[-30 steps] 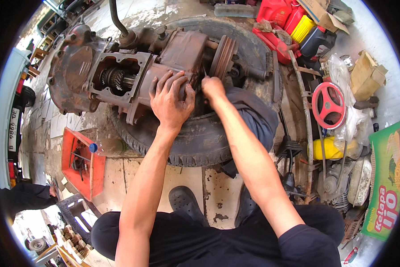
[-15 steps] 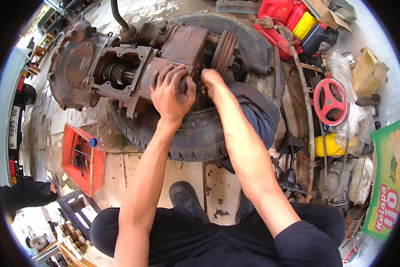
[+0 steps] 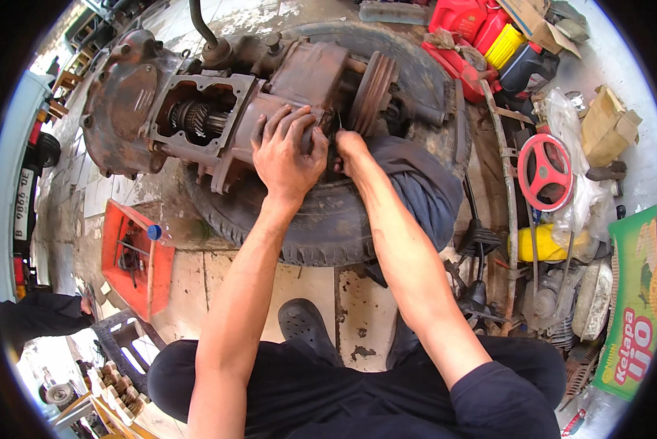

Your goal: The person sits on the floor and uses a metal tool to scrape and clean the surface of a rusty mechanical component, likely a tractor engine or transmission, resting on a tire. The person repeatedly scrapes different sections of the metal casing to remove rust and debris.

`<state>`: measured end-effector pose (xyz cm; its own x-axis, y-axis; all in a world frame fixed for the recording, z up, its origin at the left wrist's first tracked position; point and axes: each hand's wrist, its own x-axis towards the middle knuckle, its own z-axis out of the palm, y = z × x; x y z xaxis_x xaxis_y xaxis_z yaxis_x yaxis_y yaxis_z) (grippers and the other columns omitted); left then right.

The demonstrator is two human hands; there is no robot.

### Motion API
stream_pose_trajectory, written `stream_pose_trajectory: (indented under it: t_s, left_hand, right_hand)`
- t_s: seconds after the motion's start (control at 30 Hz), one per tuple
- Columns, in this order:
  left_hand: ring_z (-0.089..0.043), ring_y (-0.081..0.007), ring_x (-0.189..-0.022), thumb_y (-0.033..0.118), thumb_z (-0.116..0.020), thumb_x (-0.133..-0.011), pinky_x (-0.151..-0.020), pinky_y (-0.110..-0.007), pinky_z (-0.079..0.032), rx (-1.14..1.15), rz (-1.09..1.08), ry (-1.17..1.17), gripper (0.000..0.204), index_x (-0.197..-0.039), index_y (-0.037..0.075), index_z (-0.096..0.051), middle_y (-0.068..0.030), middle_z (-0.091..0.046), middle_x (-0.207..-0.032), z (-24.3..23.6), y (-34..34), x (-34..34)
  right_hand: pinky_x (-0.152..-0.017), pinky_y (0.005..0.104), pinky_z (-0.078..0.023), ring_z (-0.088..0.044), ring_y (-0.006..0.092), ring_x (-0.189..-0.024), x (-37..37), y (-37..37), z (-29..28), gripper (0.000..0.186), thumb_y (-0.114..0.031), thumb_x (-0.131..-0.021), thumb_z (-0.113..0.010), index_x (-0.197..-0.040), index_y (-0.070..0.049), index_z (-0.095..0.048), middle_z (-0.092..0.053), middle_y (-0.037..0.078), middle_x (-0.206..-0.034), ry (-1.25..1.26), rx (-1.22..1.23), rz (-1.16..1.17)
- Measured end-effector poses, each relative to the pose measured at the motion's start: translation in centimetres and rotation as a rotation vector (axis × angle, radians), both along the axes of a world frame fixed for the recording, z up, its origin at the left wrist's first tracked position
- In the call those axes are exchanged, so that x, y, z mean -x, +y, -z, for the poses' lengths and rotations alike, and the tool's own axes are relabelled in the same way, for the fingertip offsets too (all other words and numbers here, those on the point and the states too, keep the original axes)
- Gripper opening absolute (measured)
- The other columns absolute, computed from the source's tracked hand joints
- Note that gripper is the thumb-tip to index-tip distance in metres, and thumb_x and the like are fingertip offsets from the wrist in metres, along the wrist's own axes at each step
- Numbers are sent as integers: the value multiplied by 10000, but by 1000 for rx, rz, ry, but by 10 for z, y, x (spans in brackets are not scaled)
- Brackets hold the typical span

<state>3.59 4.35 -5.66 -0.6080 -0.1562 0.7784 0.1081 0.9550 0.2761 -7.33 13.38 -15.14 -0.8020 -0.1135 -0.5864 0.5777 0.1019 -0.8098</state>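
Observation:
My left hand (image 3: 288, 157) rests on the brown, greasy gearbox housing (image 3: 244, 121), fingers apart and slightly bent. An opening in the housing exposes steel gears (image 3: 189, 117). Close beside it, my right hand (image 3: 349, 148) is closed on a thin metal tool (image 3: 339, 124) at the housing's right end, just left of a grooved pulley (image 3: 369, 91); the tool's lower part is hidden by my fingers. The gearbox lies on a large black tyre (image 3: 299, 241). A dark blue cloth (image 3: 420, 186) hangs over the tyre below the pulley.
A red tray of tools (image 3: 124, 271) stands at left; another person's dark-clothed limb (image 3: 43, 318) shows beside it. At right lie red jerrycans (image 3: 456, 22), a metal bar (image 3: 510, 212), a red wheel (image 3: 544, 172), a cardboard box (image 3: 605, 121) and a green sack (image 3: 628, 293).
My right hand rose slightly half a second ago and is now lower again, by the same spot left of the pulley. My left hand stays on the housing; the view has shifted a little.

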Motion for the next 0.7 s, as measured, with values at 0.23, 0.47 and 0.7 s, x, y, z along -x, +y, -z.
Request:
stream_pose_trajectory:
  t_s: [0.23, 0.47, 0.7]
  left_hand:
    - [-628, -224, -1204, 154, -693, -823, -1125, -443, -363, -2, -13, 7, 188, -1006, 133, -730, 12, -735, -1163, 4, -1, -8]
    - [-634, -226, -1194, 147, -689, -820, -1120, -445, -370, -10, 5, 14, 190, -1005, 133, -730, 14, -735, -1164, 3, -1, -3]
    - [-630, -235, -1201, 153, -688, -811, -1123, -453, -367, -23, 17, 18, 211, -1016, 131, -734, 6, -734, -1166, 2, 3, 1]
  right_hand:
    - [-436, 485, -454, -646, 344, -585, -20, -7, -4, 469, -329, -1023, -472, -961, 82, -689, -663, 217, -751, -32, 54, 34]
    - [-407, 452, -393, -567, 280, -499, -4, -4, 10, 387, -239, -972, -453, -870, 59, -677, -603, 169, -666, 53, 117, -40]
    - [-382, 440, -379, -492, 259, -416, -4, -2, 15, 518, -375, -1027, -436, -740, 13, -624, -532, 103, -566, -45, 186, 16]
